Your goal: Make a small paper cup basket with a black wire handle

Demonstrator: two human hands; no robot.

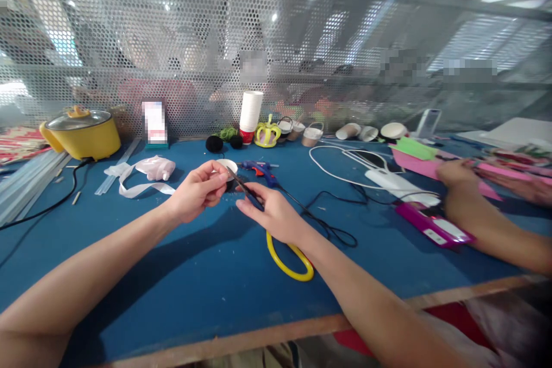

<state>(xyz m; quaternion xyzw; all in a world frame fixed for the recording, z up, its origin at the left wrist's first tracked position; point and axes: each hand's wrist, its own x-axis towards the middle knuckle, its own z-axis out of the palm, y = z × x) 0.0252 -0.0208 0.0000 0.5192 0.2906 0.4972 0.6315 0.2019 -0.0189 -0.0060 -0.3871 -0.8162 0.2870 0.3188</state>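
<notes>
My left hand (197,191) pinches a small white-rimmed round object (227,165), probably a little paper cup, with something black beneath it. My right hand (272,214) grips a pair of scissors (241,186) whose dark blades point up-left to the object in my left fingers. Their yellow handle loop (290,260) hangs below my right wrist, over the blue tabletop (194,276). The two hands are close together at the middle of the table.
A blue glue gun (259,169) with a black cord (328,230) lies just behind my hands. Behind it stand stacked white cups (250,110), a yellow crown (267,132) and a yellow pot (81,135). White ribbon (140,187) lies left. Another person's hands (457,175) work at right near a magenta box (431,227).
</notes>
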